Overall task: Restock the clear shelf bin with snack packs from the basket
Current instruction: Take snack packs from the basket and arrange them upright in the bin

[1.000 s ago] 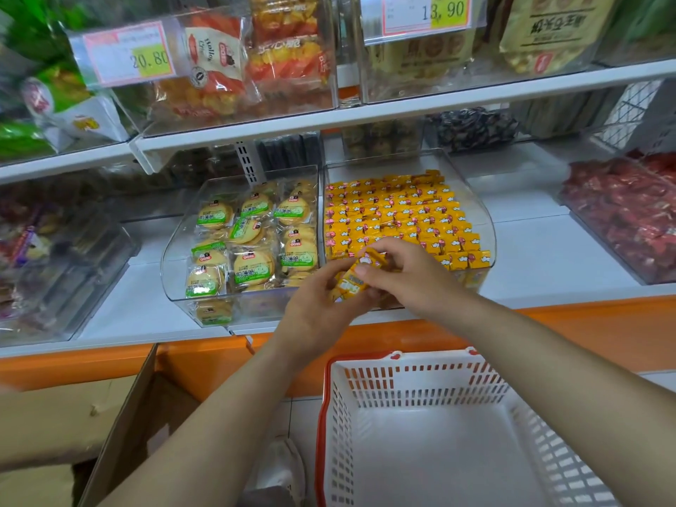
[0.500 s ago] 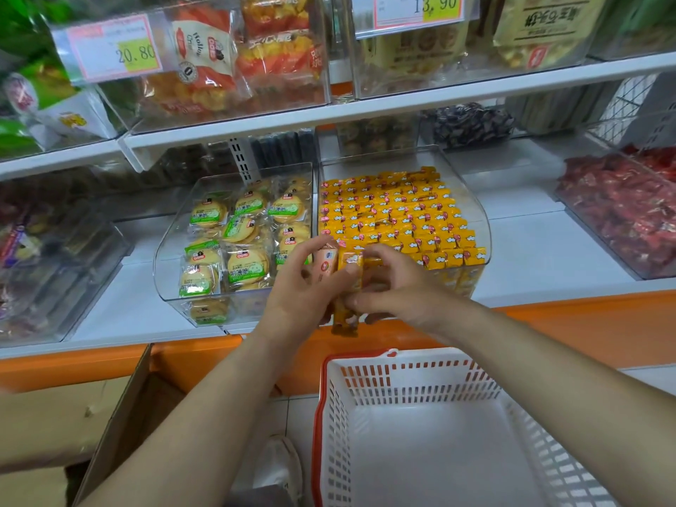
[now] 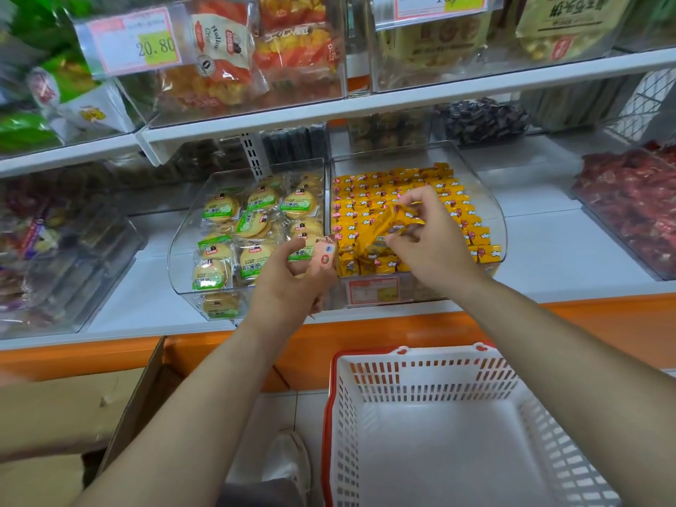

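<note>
A clear shelf bin (image 3: pixel 490 199) on the lower shelf holds rows of small yellow snack packs (image 3: pixel 369 193). My right hand (image 3: pixel 428 239) is over the bin's front half, pinching a bunch of yellow snack packs (image 3: pixel 387 228) that hang above the rows. My left hand (image 3: pixel 289 283) is at the bin's front left corner, gripping one pale orange snack pack (image 3: pixel 325 256). The white basket with a red rim (image 3: pixel 431 367) sits below the shelf; its inside shows no packs.
Left of the yellow bin stands a second clear bin (image 3: pixel 183 258) with round green-labelled biscuit packs. A bin of red packs (image 3: pixel 633 203) lies at the right. An upper shelf (image 3: pixel 365 104) overhangs. A cardboard box (image 3: pixel 73 415) and a shoe (image 3: pixel 289 459) are on the floor.
Both hands have separated. My right hand rose and moved right over the bin with the yellow packs; my left hand moved left and down, keeping the pale orange pack.
</note>
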